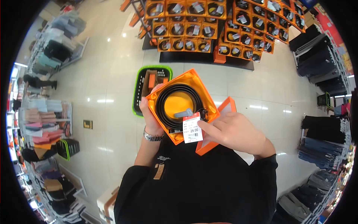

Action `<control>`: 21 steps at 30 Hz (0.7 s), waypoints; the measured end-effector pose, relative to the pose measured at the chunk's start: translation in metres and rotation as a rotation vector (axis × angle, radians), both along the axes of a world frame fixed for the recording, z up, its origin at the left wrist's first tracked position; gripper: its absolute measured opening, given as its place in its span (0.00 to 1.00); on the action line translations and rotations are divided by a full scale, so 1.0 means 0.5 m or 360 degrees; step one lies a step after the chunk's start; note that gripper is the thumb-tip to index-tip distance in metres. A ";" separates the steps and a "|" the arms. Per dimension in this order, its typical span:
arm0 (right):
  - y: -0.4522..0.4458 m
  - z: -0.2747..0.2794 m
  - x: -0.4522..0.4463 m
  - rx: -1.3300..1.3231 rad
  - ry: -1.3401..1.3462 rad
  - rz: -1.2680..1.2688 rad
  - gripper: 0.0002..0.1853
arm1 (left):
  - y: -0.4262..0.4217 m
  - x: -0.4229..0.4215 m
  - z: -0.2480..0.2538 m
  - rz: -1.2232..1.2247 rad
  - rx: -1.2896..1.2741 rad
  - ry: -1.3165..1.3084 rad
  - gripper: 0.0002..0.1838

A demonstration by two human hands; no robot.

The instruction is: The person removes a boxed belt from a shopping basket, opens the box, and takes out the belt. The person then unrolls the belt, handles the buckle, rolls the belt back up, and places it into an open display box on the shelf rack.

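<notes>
My left hand (151, 120) is wrapped round the left side of an open orange gift box (195, 80), held up in front of my chest. Inside it, on yellow satin lining, lies a coiled black belt (161, 108) with its buckle end at the lower right. A white and red price tag (192, 136) reading 29.00 hangs over the box's front edge. My right hand (238, 132) grips the orange box lid (228, 106), which is tilted on its side. Its index finger is stretched out to the tag's right edge. Some of the right fingers are hidden behind the hand.
On the floor beyond my left hand stands a black basket with a green rim (137, 80), holding orange boxes. Display racks of boxed belts (186, 28) rise ahead. Clothing racks line both sides, with trousers (317, 56) at right and another green-rimmed basket (68, 149) at left.
</notes>
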State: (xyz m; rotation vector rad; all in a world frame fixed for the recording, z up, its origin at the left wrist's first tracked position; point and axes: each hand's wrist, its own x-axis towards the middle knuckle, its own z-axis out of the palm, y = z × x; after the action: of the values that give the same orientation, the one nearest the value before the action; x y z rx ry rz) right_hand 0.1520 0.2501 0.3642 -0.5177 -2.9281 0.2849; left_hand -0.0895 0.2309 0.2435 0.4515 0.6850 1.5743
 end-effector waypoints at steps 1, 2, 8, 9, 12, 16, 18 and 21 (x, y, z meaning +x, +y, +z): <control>0.010 0.000 0.016 -0.0153 0.0014 -0.0064 0.22 | 0.016 0.010 -0.011 0.0027 0.0024 -0.0054 0.41; 0.017 0.004 0.035 -0.0124 0.0027 -0.0092 0.22 | 0.031 0.023 -0.017 -0.0003 0.0053 -0.0043 0.41; 0.047 -0.013 0.182 -0.0496 -0.0318 -0.0329 0.19 | 0.104 0.095 -0.063 -0.0046 -0.0121 -0.0221 0.40; 0.051 -0.021 0.209 -0.0487 -0.0311 -0.0365 0.19 | 0.113 0.107 -0.069 -0.0068 -0.0075 -0.0200 0.40; 0.063 -0.045 0.283 -0.0561 -0.0275 -0.0409 0.12 | 0.150 0.143 -0.080 -0.0066 -0.0068 -0.0173 0.41; 0.069 -0.081 0.346 -0.0519 -0.0275 -0.0652 0.06 | 0.204 0.169 -0.094 -0.0060 -0.0119 -0.0130 0.41; 0.074 -0.101 0.365 -0.0511 -0.0241 -0.0782 0.06 | 0.224 0.180 -0.098 -0.0065 -0.0176 -0.0046 0.42; 0.103 -0.120 0.389 -0.0495 -0.0171 -0.0897 0.05 | 0.288 0.176 -0.124 -0.0138 -0.0304 -0.0131 0.45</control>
State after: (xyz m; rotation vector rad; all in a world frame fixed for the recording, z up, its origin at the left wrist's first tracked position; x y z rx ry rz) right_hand 0.3463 0.3017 0.3042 -1.3979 -2.6890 0.6474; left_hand -0.0016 0.3748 0.1816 0.2697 0.7347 1.4226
